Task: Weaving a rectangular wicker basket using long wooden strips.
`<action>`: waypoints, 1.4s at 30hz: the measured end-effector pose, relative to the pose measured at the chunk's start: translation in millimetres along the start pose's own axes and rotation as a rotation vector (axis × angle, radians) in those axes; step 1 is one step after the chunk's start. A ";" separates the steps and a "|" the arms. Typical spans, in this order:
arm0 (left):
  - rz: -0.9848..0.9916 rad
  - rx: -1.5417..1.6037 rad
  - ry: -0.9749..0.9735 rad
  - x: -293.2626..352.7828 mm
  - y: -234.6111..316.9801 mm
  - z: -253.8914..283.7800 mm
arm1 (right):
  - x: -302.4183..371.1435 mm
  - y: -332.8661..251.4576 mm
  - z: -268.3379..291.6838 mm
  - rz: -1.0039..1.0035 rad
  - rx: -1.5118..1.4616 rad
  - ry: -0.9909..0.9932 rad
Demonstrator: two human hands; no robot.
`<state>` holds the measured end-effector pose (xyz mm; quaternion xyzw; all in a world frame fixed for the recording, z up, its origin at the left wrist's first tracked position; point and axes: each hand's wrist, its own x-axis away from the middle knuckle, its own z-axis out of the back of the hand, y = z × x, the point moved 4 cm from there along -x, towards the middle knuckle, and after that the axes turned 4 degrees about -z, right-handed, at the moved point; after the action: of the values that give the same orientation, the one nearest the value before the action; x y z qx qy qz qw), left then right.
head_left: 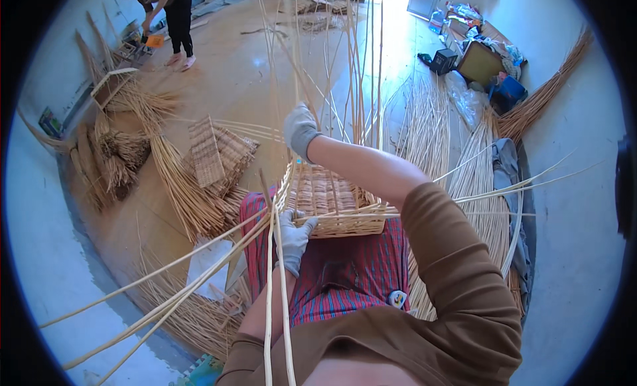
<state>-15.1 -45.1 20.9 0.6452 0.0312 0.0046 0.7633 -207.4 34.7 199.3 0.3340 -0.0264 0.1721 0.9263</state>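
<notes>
A partly woven wicker basket (pixel 352 227) rests on my lap over a striped red and blue cloth (pixel 391 253). Tall upright rods rise from its far side, and long loose weavers stick out left, right and toward me. My left hand (pixel 292 239), in a grey glove, closes on the basket's near left corner, thumb along the woven side. Above the far left of the basket, my right hand (pixel 302 128), also gloved, is raised in a fist around a pale willow rod (pixel 289 67). That rod is blurred, and the fingers are partly turned from view.
Woven wicker panels (pixel 211 152) and rod bundles (pixel 179 187) lie at left. More pale rods (pixel 481 193) spread at right, beside boxes and bags (pixel 481 61). A round tape measure (pixel 397 298) sits on my lap. Another person (pixel 178 18) bends over at the far left.
</notes>
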 end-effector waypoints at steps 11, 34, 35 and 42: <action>0.316 0.109 -0.436 -24.1 1.6 15.9 | 263.0 -101.6 -138.9 -0.693 -2.394 -0.211; 0.351 0.152 -0.235 -21.0 -13.7 3.6 | 104.6 18.6 -101.3 -0.401 -2.346 0.728; 0.306 0.129 -0.217 -22.4 -14.0 4.2 | 123.0 19.1 -107.0 -0.482 -2.105 0.711; 0.096 0.156 -0.065 -0.7 13.3 4.4 | 264.1 -46.1 -182.1 -0.508 -2.496 1.377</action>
<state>-15.1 -47.3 34.8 0.7032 -0.0244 0.0177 0.7103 44.1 195.5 73.2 -0.8282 0.3448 -0.0051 0.4419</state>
